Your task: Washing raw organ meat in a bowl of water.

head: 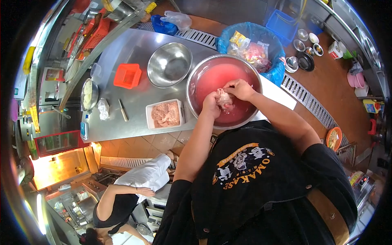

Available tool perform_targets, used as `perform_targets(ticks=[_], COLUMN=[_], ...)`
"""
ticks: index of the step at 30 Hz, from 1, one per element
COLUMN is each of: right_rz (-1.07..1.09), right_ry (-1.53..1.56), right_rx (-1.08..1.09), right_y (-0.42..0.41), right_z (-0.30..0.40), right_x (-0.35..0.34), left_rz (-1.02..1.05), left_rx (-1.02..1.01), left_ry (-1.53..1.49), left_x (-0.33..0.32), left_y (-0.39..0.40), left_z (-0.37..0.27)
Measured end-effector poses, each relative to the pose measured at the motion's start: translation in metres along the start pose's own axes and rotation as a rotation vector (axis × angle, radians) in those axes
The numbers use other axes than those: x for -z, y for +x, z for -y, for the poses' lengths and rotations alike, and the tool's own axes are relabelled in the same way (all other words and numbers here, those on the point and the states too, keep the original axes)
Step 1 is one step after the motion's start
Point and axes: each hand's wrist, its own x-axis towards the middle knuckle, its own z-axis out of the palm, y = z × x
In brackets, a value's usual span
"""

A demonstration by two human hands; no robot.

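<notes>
A large steel bowl (193,101) of reddish liquid stands at the counter's near right end. Over the liquid, my left hand (211,105) grips a pale piece of raw meat (225,99) from its left side. The fingers of my right hand (240,89) pinch the upper right part of the same piece. Its lower end seems to touch the liquid. Left of the bowl sits a white tub (149,118) holding pinkish raw meat (167,114). Behind that tub is another steel bowl (170,65) with a shiny bare inside.
A knife (123,111), an orange-red plastic basket (127,76) and a bowl of pale pieces (88,95) occupy the steel counter (137,46). A blue-lined bin (275,46) of waste stands beyond the large bowl. Another person (122,196) is at lower left.
</notes>
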Motion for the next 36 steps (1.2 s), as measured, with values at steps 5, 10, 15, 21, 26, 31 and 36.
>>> perform_targets(ticks=[5,10,15,21,26,31,36], right_rz=[-0.152,-0.163,-0.097,-0.016,0.001,0.164,0.193], right_ry=[-0.343,-0.250,-0.086,0.060,0.316,0.094,0.014], right_rx=[0.190,0.136,0.058,-0.216,0.080,0.078,-0.022], right_y=[-0.001,0.005,0.007,0.009,0.007,0.004,0.004], right_z=[0.004,0.003,-0.003,-0.008,-0.016,0.005,0.005], right_x=[-0.001,-0.001,0.002,0.006,-0.004,0.003,0.011], left_rz=[-0.066,0.011,-0.043,-0.079,-0.041,-0.059,-0.160], left_rx=[0.015,0.043,-0.036,-0.085,-0.068,-0.069,-0.082], left_ry=[0.063,0.135,0.145,0.311,0.298,0.301,0.292], left_x=[-0.004,0.013,0.004,0.003,0.009,0.015,0.006], left_y=[-0.002,0.003,0.004,0.005,0.007,0.004,0.003], left_z=[-0.001,-0.001,0.003,0.009,0.007,0.005,0.007])
